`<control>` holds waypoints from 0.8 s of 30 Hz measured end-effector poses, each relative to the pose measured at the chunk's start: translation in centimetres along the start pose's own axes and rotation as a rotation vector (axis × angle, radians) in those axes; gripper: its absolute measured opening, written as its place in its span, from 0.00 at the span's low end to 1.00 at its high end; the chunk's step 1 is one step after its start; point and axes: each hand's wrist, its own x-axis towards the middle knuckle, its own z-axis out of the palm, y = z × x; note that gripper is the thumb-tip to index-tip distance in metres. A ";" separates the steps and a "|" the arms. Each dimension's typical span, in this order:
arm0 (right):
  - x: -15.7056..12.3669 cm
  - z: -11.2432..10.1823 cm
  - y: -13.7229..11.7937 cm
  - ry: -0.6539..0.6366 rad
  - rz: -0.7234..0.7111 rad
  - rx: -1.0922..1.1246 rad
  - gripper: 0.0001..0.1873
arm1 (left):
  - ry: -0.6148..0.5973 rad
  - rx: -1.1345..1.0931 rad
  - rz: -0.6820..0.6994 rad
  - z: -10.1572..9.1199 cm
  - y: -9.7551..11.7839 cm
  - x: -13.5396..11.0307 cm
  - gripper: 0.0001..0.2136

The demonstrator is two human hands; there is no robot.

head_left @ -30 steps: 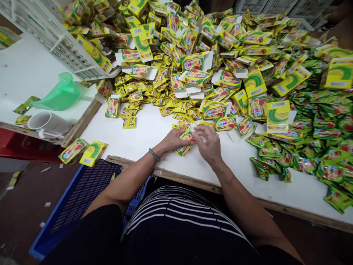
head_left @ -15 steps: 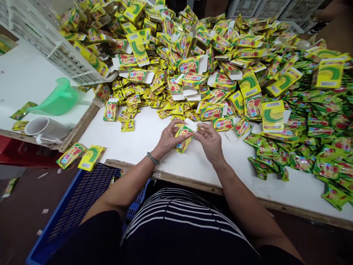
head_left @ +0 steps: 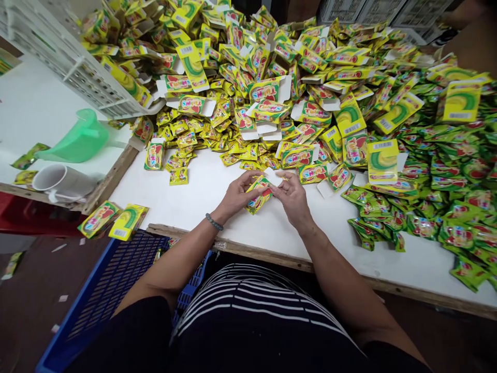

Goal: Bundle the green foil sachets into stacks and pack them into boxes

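Observation:
My left hand (head_left: 235, 197) and my right hand (head_left: 292, 197) meet over the white table (head_left: 202, 194), both closed on one small yellow and green carton (head_left: 259, 192). The left hand grips its body from the left; the right hand's fingertips pinch its white end flap. Right behind the hands lies a big heap of flat yellow cartons (head_left: 272, 83) with open white flaps and small yellow sachets (head_left: 186, 140). A spread of green sachets (head_left: 438, 197) covers the table to the right of my right hand.
A white slatted crate (head_left: 73, 67) leans at the back left. On a lower side table stand a green plastic jug (head_left: 79, 139) and a white mug (head_left: 58, 182). Two cartons (head_left: 114, 220) lie on the rim of a blue crate (head_left: 104, 290) by my left knee.
Both hands have lifted slightly and drawn closer together on the carton. The right hand's fingers have shifted onto its white flap. The view has tilted a little.

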 end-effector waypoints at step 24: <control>-0.3 -0.2 -1.0 0.036 0.209 0.177 0.15 | 0.157 -0.150 -0.138 0.0 0.6 -0.2 0.19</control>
